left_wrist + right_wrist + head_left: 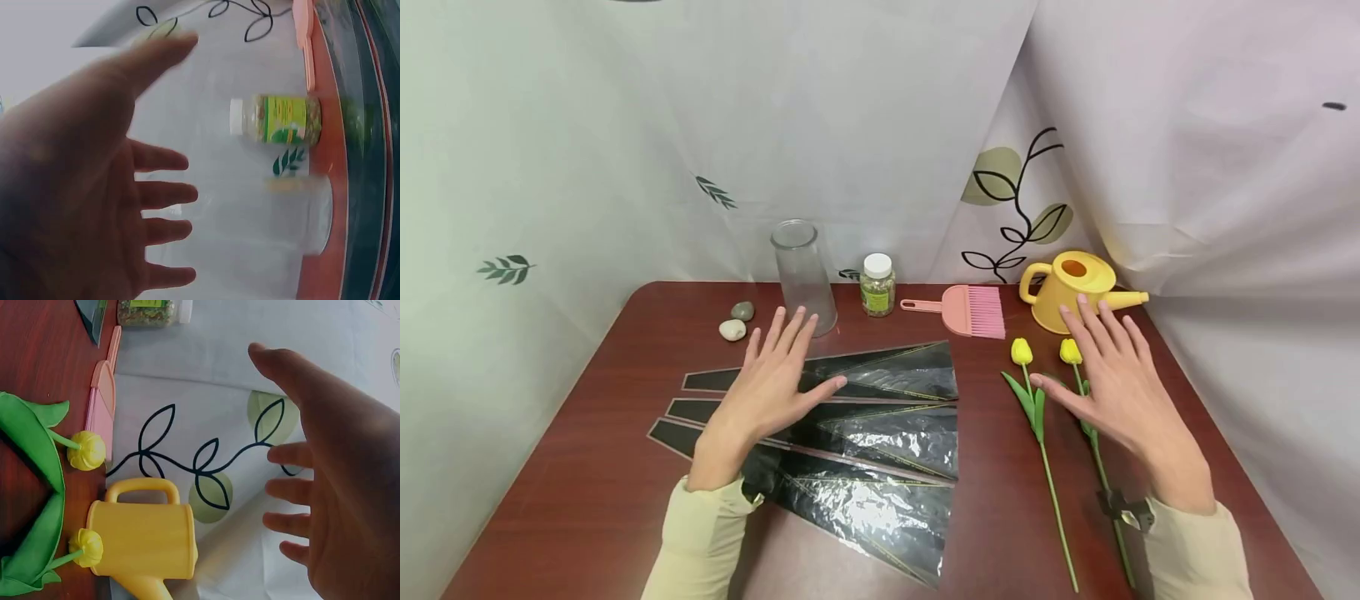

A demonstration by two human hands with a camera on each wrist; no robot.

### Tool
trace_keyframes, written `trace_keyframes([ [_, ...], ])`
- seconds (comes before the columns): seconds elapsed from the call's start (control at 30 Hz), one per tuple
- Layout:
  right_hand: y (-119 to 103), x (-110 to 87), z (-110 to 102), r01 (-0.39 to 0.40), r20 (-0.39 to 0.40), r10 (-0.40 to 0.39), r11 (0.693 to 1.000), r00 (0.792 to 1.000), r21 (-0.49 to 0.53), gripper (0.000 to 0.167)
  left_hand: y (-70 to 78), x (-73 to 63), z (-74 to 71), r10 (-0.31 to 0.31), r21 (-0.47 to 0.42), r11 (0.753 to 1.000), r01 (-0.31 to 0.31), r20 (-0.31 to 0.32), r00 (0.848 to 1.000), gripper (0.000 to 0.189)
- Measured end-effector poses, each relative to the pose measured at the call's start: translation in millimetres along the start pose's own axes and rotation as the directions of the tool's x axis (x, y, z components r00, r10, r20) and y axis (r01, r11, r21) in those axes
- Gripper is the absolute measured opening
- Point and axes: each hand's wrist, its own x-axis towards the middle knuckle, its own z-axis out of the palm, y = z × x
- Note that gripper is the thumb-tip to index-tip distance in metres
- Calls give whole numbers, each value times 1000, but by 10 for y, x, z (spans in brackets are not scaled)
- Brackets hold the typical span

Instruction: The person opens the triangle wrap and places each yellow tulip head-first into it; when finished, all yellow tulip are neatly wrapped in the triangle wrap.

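My left hand (767, 387), fingers spread, hovers over three dark glossy tapered sleeves (880, 433) that lie fanned on the table. Nothing is in its grasp. My right hand (1116, 387) is also spread and holds nothing, above two yellow tulips (1022, 352) with green stems. Beyond the left fingers stands a clear glass vase (805, 279); a jar with a white lid (877, 285) and green-yellow label is right of it. A yellow watering can (1067, 292) stands behind the right fingertips. In the right wrist view the tulip heads (86, 450) appear near the can.
Two stones, one grey (742, 311) and one white (733, 330), lie left of the vase. A pink brush (957, 311) with bristles lies between the jar and the watering can. Pale cloth (850, 125) hangs behind the reddish-brown table (572, 467) and along its sides.
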Motion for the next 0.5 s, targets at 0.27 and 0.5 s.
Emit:
trace_keyframes([
  [0.27, -192, -252, 91, -78, -135, 85, 995, 987, 57, 70, 442, 640, 497, 164, 55, 985, -164, 8, 986, 56],
  [0.5, -443, -623, 349, -322, 53, 318, 941, 946, 100, 29, 772, 1115, 1025, 189, 33, 980, -194, 118, 975, 30],
])
